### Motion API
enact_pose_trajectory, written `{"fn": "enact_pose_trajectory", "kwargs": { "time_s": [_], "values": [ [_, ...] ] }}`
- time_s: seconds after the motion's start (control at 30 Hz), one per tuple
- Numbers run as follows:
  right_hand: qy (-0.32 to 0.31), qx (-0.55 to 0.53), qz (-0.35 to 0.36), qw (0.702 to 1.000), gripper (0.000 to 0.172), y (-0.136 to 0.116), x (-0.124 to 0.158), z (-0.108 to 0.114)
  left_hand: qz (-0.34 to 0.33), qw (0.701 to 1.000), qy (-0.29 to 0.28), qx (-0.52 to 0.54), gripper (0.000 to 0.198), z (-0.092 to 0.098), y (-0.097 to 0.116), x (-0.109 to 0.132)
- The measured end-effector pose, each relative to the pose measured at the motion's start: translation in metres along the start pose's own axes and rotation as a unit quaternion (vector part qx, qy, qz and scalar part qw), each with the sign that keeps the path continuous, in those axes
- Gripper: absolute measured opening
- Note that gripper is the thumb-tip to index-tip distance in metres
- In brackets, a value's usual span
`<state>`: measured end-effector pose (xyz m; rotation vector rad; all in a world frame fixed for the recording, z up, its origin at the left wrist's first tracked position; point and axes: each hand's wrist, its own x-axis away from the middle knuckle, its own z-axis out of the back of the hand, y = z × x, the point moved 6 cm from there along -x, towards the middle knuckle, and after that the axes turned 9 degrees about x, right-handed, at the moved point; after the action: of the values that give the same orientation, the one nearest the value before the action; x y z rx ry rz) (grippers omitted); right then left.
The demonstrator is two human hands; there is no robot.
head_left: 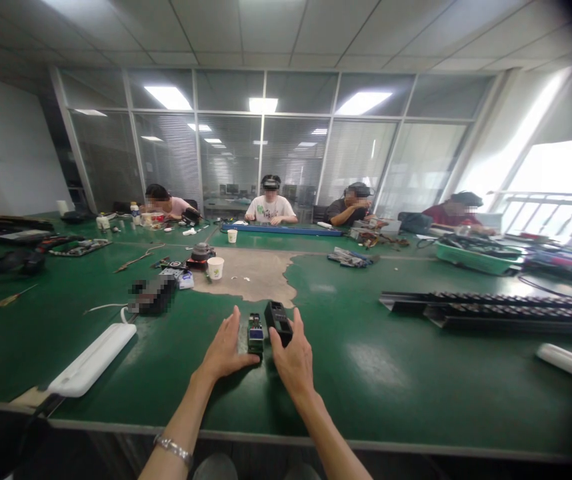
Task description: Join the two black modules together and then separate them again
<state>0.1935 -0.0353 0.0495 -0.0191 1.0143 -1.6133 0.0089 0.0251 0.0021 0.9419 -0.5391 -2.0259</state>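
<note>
My left hand is beside a small green circuit board module with a blue part on it. Its fingers are stretched out and its thumb reaches to the module's near end; whether the thumb touches it I cannot tell. To the right, my right hand grips a black plastic housing between thumb and fingers. The housing has openings in its upper face and is tilted a little, just right of the module. Both things are close together over the green table.
A white power strip lies left, near the front edge. Ahead stand a paper cup and a black device. Black metal rails and a green basket lie right. Several people sit along the far side.
</note>
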Motion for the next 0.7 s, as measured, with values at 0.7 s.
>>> {"fn": "enact_pose_trajectory", "kwargs": {
  "time_s": [0.7],
  "values": [
    [-0.057,0.105,0.038,0.992,0.073,-0.048,0.017,-0.044,-0.054,0.998,0.022,-0.008,0.1,-0.001,-0.002,0.001]
  ]
}}
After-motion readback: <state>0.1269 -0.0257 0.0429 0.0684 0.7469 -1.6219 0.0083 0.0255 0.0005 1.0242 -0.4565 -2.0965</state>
